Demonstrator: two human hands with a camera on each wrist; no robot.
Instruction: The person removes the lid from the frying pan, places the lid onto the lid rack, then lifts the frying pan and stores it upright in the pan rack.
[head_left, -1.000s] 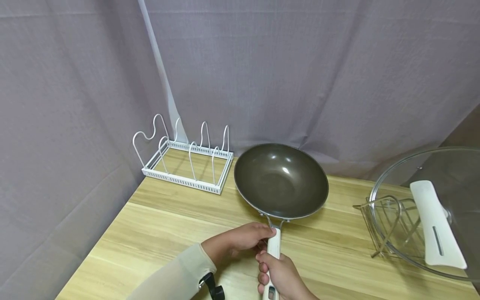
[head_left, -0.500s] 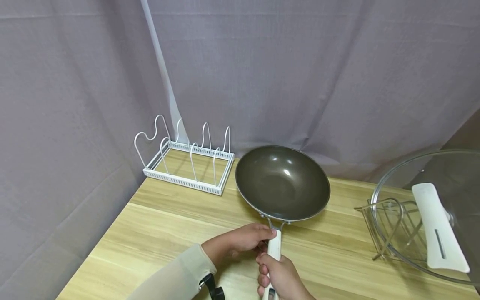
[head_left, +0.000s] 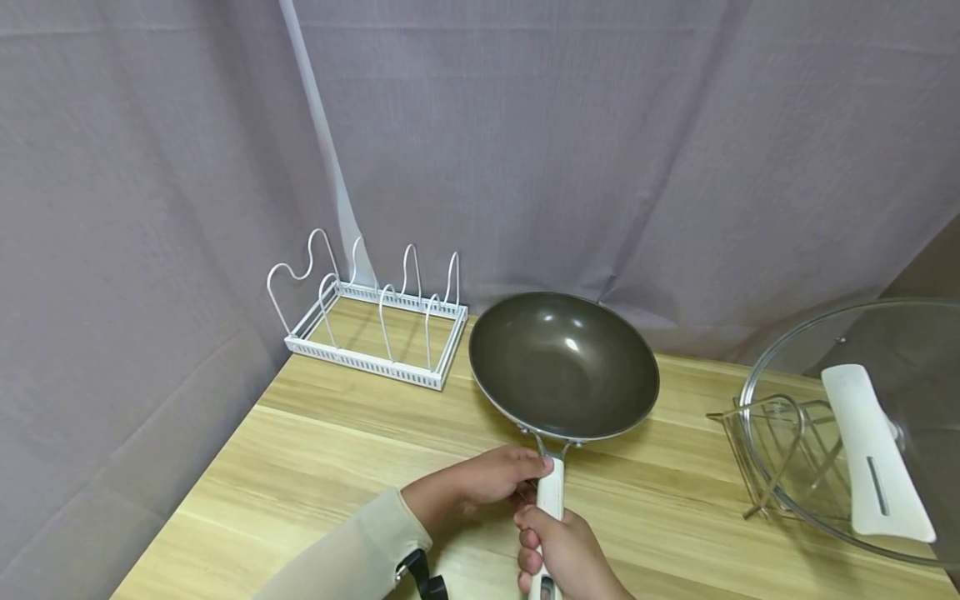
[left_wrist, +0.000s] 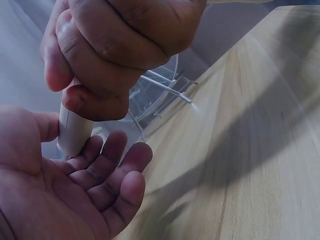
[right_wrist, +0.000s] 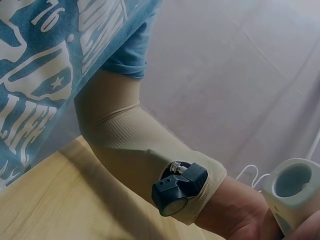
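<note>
A dark, deep wok with a white handle is in the middle of the head view, its inside facing up. My right hand grips the handle near its rear end, fingers wrapped round it. Closer to the pan, my left hand pinches the handle from the left. The left wrist view shows the left thumb against one side of the handle and bent fingertips beneath it, the other fingers loosely curved. In the right wrist view, the handle's hollow end appears at the lower right.
A white wire rack stands left of the wok, near the curtain. At the right, a large glass lid with a white grip leans in a metal stand. The wooden table ends at the left along another curtain.
</note>
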